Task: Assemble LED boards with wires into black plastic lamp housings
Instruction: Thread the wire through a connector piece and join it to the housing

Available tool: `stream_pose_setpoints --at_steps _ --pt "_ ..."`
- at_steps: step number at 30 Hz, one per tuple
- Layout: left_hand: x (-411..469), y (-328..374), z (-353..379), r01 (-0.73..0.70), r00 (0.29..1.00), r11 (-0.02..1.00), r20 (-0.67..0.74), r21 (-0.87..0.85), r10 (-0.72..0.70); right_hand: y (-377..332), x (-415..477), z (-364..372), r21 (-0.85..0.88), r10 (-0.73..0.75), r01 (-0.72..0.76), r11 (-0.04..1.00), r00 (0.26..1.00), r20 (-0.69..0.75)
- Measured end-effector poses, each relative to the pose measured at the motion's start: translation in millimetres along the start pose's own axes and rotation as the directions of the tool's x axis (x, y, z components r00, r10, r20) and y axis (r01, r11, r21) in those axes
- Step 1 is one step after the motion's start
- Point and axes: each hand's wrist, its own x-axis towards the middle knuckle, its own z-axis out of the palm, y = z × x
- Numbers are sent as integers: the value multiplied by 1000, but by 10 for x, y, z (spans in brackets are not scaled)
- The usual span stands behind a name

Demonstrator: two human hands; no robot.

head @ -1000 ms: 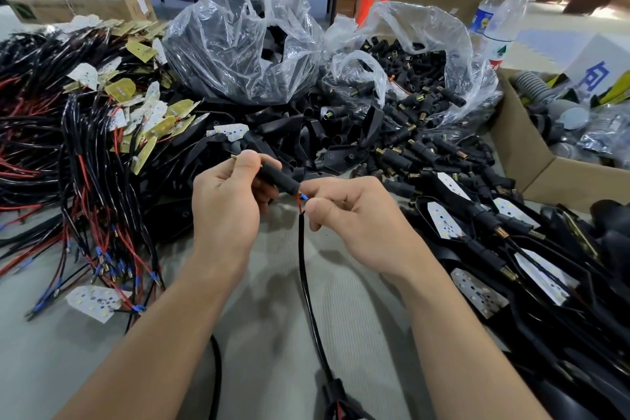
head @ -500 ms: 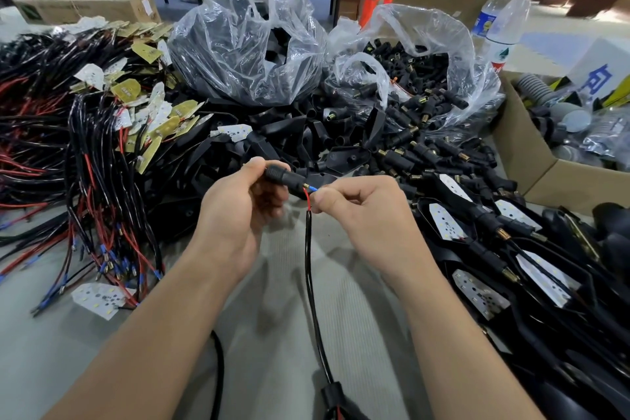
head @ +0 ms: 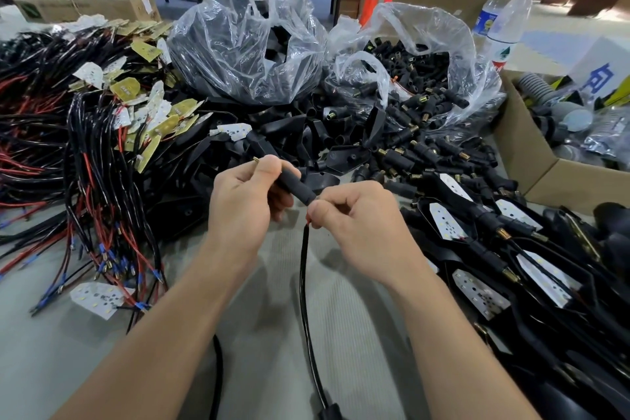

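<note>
Head view, our entry: left hand (head: 245, 204) curled around a black sleeve (head: 296, 185), brass tip poking past the thumb; right hand (head: 354, 225) pinched on the black cable (head: 304, 283) at the sleeve's near end, both raised over the bench (head: 341, 334). We count two plastic bags (head: 245, 44) of black parts, two bottles (head: 508, 27), one loose LED board (head: 97, 298) at left
</note>
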Motion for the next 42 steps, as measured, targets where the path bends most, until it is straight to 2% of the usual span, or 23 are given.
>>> stream_pose_setpoints --at_steps 2,4,7,9,14,19,22,27,29,34,38,42 --pt "6 10 -4 31 999 999 -5 -22 -31 -16 -8 29 31 -13 13 999 1000 -12" --pt "14 19 -5 74 996 992 -43 -105 -78 -35 -1 46 170 18 -12 985 999 -31" --pt "34 26 -4 88 990 979 -96 -186 -107 -43 22 22 500 146 -114 858 989 -25" --pt "44 25 -6 88 988 979 -108 -186 -109 -18 40 -3 595 192 -144 791 981 -18" --pt "31 30 -2 69 991 991 -105 -115 -82 37 62 16 555 165 -121 823 986 -31" --pt "-27 27 66 77 993 995 -87 -68 -82 15 47 151 448 111 -34 893 983 -147" --pt "-38 35 77 98 991 990 -77 -103 -106 -12 31 149 549 157 -74 832 982 -105" --pt "-31 56 66 85 993 980 -61 -180 -97 -12 48 51 722 249 -300 623 952 180" --pt "-31 52 61 85 993 979 -60 -184 -97 -5 50 60 736 249 -313 601 948 200" --pt "-41 56 86 15 995 986 -95 -164 -31 -45 39 164 612 189 -156 775 982 10" --pt "-32 38 80 -38 995 992 -96 -124 26 -72 27 240 574 220 -100 813 965 -144" --pt "-55 -8 72 -112 986 994 -122 -13 109 -60 6 276 318 208 -103 942 926 -316"
